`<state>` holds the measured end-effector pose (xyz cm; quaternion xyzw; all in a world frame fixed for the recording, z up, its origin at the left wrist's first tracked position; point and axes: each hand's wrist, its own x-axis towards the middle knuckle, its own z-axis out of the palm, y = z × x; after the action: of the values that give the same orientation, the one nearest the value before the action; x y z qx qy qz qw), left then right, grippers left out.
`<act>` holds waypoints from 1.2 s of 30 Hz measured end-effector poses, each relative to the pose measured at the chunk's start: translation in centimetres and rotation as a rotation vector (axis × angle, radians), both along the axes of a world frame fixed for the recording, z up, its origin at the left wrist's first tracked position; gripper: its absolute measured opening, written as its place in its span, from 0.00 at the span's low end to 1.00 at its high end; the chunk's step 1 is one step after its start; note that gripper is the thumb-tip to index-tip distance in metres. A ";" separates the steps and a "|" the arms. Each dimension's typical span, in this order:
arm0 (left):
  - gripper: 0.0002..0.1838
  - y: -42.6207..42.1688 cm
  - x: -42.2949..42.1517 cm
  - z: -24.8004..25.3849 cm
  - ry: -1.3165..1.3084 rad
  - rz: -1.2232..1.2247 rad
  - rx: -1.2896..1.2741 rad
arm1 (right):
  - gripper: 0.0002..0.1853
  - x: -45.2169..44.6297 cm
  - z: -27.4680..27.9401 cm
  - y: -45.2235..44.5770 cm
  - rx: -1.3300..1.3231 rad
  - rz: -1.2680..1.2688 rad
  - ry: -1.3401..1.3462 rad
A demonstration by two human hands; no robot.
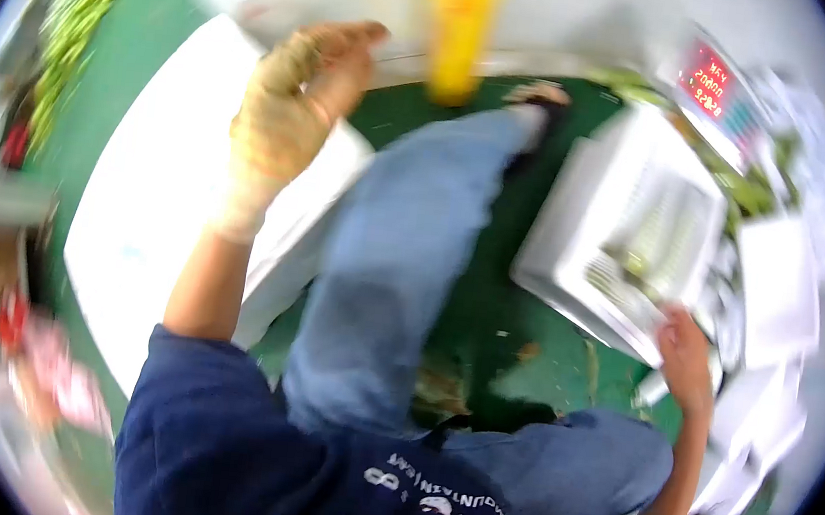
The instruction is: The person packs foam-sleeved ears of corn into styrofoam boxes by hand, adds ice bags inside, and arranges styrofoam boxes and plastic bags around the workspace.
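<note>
My left hand point(299, 95) is raised over the large white box point(159, 181) on my left. Its fingers stretch out, somewhat blurred, with nothing visible in them. My right hand point(686, 357) has its fingers closed at the near right corner of a white basket point(577, 225) with slotted walls. The basket appears tilted, and a few green vegetable pieces point(633, 266) lie inside it. Behind the basket is a scale display point(709, 83) with red digits.
A yellow post point(458, 31) stands by the pale wall ahead. Long green vegetables point(86, 12) lie at far left on the green floor point(172, 6). White sheets or bags point(780, 296) are at the right. My bent legs point(382, 264) lie between the white box and basket.
</note>
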<state>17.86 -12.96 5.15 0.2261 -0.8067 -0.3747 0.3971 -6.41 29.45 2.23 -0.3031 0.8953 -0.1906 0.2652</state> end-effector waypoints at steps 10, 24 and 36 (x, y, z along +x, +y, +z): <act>0.44 -10.6 22.4 -19.4 -1.195 0.192 0.032 | 0.07 8.5 -3.0 24.7 -0.201 -0.655 0.046; 0.21 -15.5 26.0 -23.2 -1.231 0.179 0.023 | 0.07 27.4 2.0 20.6 -0.014 -0.731 0.325; 0.32 10.3 -11.2 4.7 -0.171 -0.816 -0.499 | 0.05 12.4 4.5 18.9 -0.224 -0.559 0.469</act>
<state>6.65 -2.70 9.85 -0.1808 -0.9246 -0.2751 0.1919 6.02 48.37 6.77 -0.1097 0.9534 -0.2778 -0.0439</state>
